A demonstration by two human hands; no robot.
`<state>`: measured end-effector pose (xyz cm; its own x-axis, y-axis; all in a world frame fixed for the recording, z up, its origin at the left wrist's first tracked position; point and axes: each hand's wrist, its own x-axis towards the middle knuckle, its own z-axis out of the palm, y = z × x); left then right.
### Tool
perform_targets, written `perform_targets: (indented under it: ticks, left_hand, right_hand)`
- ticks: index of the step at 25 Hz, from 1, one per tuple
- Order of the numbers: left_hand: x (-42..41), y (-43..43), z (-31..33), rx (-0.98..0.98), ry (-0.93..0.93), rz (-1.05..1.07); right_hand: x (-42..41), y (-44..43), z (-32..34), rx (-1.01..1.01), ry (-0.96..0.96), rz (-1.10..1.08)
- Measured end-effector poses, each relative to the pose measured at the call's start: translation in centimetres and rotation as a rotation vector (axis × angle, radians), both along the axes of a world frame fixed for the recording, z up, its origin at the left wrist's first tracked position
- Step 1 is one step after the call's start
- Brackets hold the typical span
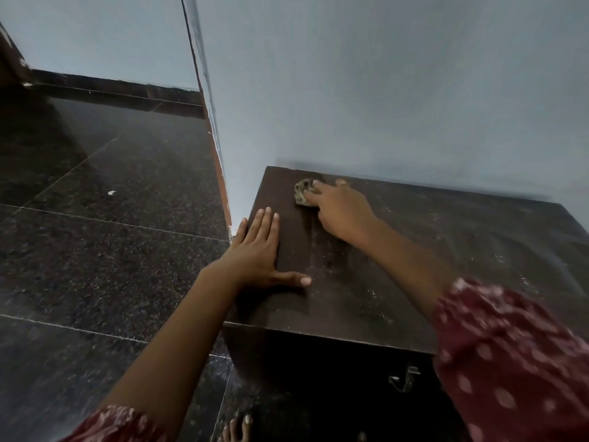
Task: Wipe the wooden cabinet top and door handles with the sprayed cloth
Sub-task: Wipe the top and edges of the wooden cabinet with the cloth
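Both hands down: left hand (255, 250) flat and open, right hand (339, 212) pressing cloth (302, 193) into cabinet top (414, 250) corner; I'd overlap strokes.

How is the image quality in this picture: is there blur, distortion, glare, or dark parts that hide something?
Head view: wide-angle bending curves the wall corner; the right hand and cloth are slightly motion-blurred, the right sleeve more so; the polished floor shows a soft sheen; the cabinet front is in deep shadow, its door handle only dimly visible.
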<state>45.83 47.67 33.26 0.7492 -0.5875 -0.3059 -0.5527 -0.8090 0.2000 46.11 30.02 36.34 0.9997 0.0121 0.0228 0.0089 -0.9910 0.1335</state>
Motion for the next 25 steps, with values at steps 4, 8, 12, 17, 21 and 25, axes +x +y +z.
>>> perform_targets:
  ticks: [4, 8, 12, 17, 21, 25]
  left_hand:
    - [-0.3, 0.3, 0.6, 0.022, 0.032, -0.048]
    - [-0.9, 0.2, 1.5, 0.065, 0.105, -0.061]
    - [-2.3, 0.0, 2.1, 0.117, 0.156, -0.071]
    - [-3.7, 0.2, 2.2, 0.139, 0.158, -0.094]
    - [-3.7, 0.0, 2.1, 0.117, 0.141, -0.1]
    - [-3.5, -1.3, 2.2, 0.082, 0.129, -0.118]
  right_hand:
    - [-7.0, 1.8, 0.1, -0.014, 0.005, 0.092]
    - [-11.7, 2.6, -0.1, -0.019, 0.037, 0.151]
    - [-15.2, 2.0, -1.1, -0.052, -0.101, 0.333]
    - [-18.2, -0.3, -1.3, -0.077, -0.133, 0.522]
    - [-18.5, -1.8, -1.0, -0.119, -0.176, 0.568]
    - [-14.8, -2.8, -0.9, -0.112, -0.166, 0.462]
